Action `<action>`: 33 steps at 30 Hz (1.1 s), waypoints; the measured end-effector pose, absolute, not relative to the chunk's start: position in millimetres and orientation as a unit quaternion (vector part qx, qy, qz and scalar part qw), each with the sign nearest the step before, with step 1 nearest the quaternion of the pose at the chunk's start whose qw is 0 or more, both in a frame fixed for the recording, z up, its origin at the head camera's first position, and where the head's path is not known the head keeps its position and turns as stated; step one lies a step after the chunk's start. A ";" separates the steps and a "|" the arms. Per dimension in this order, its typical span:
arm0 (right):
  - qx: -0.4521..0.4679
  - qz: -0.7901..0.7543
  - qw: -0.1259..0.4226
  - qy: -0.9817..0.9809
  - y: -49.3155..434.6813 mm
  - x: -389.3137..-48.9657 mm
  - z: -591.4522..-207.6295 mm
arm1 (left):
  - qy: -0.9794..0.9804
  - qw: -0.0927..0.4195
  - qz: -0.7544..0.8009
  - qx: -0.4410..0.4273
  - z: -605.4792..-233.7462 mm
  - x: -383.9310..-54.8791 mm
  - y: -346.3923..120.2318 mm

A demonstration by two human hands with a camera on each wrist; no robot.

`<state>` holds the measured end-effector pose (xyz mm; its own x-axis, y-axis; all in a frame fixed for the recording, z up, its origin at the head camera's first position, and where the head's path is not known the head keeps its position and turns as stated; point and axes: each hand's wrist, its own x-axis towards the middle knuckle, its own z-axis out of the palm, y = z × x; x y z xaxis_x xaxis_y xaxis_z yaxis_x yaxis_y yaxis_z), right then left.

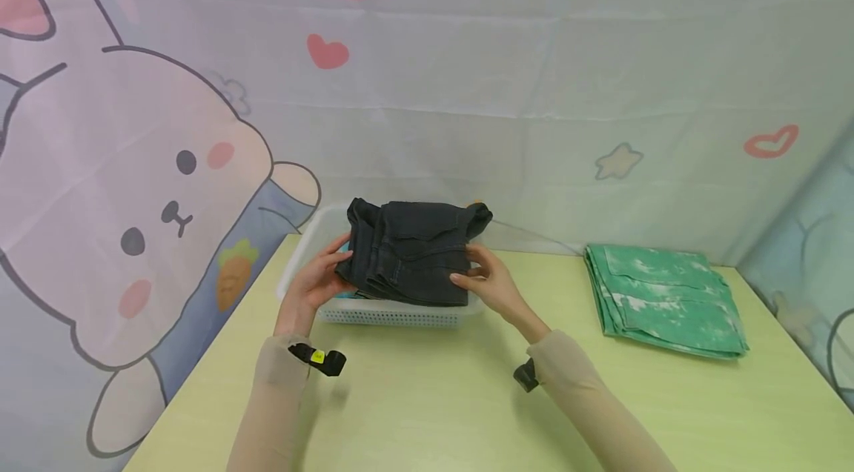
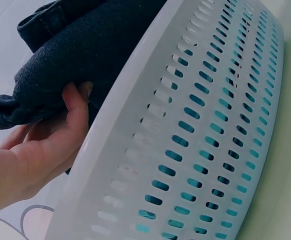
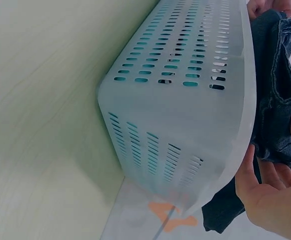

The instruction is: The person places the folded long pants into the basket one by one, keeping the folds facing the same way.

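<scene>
A folded pair of dark jeans [image 1: 420, 257] lies over the top of a white perforated plastic basket [image 1: 390, 318]. At its left side, my left hand [image 1: 313, 283] grips the bundle; in the left wrist view the thumb presses the denim [image 2: 85, 50] just inside the basket rim [image 2: 93, 145]. My right hand [image 1: 494, 283] holds the right side, thumb on top. The right wrist view shows fingers of the right hand [image 3: 275, 200] around the jeans' edge [image 3: 265, 120], close to the rim. Turquoise and dark contents show through the basket's slots.
A folded green garment [image 1: 667, 301] with white blotches lies at the right of the pale yellow-green table [image 1: 427, 405]. Behind the table hangs a cartoon-printed curtain [image 1: 454, 72], close to the basket's back. Black straps with small devices are on both wrists.
</scene>
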<state>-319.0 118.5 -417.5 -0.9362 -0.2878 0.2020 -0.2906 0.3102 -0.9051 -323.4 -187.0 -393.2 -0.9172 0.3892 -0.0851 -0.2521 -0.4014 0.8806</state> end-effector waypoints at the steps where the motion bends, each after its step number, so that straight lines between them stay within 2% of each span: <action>1: 0.178 0.560 -0.001 -0.809 117.8 -319.1 -416.5 | 0.515 0.191 0.833 0.070 -392.4 -323.8 -187.2; 6: 0.176 0.558 -0.009 -0.811 113.5 -311.1 -402.4 | 0.522 0.192 0.828 0.076 -390.8 -327.1 -188.0; 13: 0.173 0.551 0.006 -0.817 112.7 -327.8 -417.5 | 0.525 0.187 0.828 0.070 -395.5 -331.8 -186.6; 33: 0.144 0.535 0.008 -0.832 103.7 -330.5 -423.1 | 0.521 0.192 0.831 0.026 -406.7 -335.0 -185.9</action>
<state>-330.5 103.7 -423.1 -0.9583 -0.2316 0.1672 -0.2482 0.3853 -0.8888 -335.0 -185.9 -406.7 -0.9250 0.3465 -0.1562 -0.2918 -0.3840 0.8760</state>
